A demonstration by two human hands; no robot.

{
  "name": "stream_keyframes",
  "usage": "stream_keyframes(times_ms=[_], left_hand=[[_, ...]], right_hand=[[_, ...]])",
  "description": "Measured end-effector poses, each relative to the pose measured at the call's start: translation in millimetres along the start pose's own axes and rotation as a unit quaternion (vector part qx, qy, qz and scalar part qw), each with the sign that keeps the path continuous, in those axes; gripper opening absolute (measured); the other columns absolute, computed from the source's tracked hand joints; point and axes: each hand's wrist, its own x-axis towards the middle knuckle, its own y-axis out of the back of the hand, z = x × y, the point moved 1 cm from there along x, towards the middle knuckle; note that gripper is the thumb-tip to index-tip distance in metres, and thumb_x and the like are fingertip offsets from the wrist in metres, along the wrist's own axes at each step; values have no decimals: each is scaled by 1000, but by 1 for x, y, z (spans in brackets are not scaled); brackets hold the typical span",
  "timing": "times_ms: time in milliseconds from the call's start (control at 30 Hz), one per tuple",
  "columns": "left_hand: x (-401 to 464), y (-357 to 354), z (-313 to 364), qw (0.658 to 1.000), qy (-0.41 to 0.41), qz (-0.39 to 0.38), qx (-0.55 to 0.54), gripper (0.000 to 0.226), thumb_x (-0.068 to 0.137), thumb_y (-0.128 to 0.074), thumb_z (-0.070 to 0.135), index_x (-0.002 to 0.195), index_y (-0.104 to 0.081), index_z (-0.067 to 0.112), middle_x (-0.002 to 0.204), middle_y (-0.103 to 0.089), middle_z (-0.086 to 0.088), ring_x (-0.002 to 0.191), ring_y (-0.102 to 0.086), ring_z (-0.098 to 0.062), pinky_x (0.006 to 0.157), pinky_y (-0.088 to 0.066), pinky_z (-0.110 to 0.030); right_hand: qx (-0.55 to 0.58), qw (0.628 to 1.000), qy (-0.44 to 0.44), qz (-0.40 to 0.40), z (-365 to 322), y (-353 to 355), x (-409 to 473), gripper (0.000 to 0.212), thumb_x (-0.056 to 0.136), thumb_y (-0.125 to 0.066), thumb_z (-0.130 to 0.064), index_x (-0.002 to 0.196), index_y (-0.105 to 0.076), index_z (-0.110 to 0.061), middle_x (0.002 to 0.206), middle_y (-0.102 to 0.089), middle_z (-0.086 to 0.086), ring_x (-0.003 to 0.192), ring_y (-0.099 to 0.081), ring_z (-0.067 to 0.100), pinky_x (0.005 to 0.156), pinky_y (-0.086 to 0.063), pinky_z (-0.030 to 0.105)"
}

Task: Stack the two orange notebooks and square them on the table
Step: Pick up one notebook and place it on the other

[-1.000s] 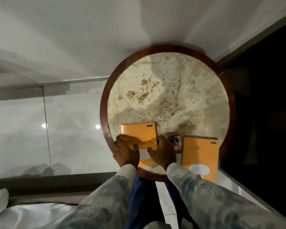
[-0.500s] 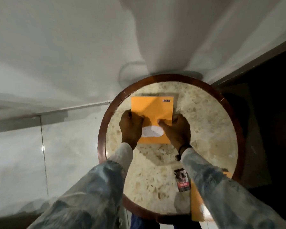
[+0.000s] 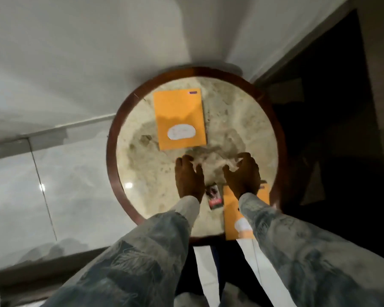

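Observation:
One orange notebook (image 3: pixel 179 117) with a white oval label lies flat at the far middle of the round marble table (image 3: pixel 142 173), untouched. The second orange notebook (image 3: pixel 232 209) lies at the table's near right edge, overhanging it, partly hidden under my right forearm. My left hand (image 3: pixel 189 176) hovers over the table's middle, fingers loosely curled, holding nothing. My right hand (image 3: pixel 243 171) is beside it with fingers spread, empty, just beyond the second notebook's far end.
A small dark card or packet (image 3: pixel 213 197) lies between my wrists, left of the near notebook. The table has a dark wooden rim (image 3: pixel 111 156). White wall behind, glossy tiled floor (image 3: pixel 53 185) to the left, a dark opening (image 3: pixel 333 129) to the right.
Both hands have let go of the far notebook and pulled back toward me; the notebook stays at the table's far side. The view has shifted slightly.

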Motion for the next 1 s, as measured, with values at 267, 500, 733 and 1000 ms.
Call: stream_keyframes(times_ms=[267, 500, 733, 1000], left_hand=[[-139, -92, -46, 983, 99, -124, 90, 30, 98, -56, 23, 120, -65, 3, 125, -66, -20, 117, -62, -40, 96, -49, -44], [-145, -117, -51, 985, 154, -71, 39, 36, 94, -63, 33, 118, -66, 6, 120, -69, -20, 112, -64, -42, 95, -54, -49], [-137, -96, -16, 998, 35, -20, -43, 21, 86, -74, 35, 98, -74, 18, 85, -66, -1, 84, -69, -28, 71, -47, -31], [2, 13, 10, 994, -30, 91, -45, 34, 84, -77, 34, 106, -72, 8, 97, -71, -12, 89, -67, -32, 76, -45, -29]], right_hand=[[-41, 990, -134, -31, 152, 27, -56, 75, 80, -79, -32, 142, -45, -5, 140, -56, 21, 129, -55, 43, 100, -50, 51], [27, 989, -122, -74, 187, 25, -54, 69, 83, -78, -32, 142, -47, -14, 140, -62, 15, 129, -58, 40, 103, -52, 50], [93, 992, -76, -36, 176, 65, -41, 58, 77, -85, -41, 126, -64, -17, 118, -77, 8, 106, -74, 32, 90, -61, 47], [119, 989, 82, -23, 11, 33, 21, 36, 77, -80, -24, 110, -71, -12, 106, -79, 11, 95, -75, 34, 80, -62, 42]])
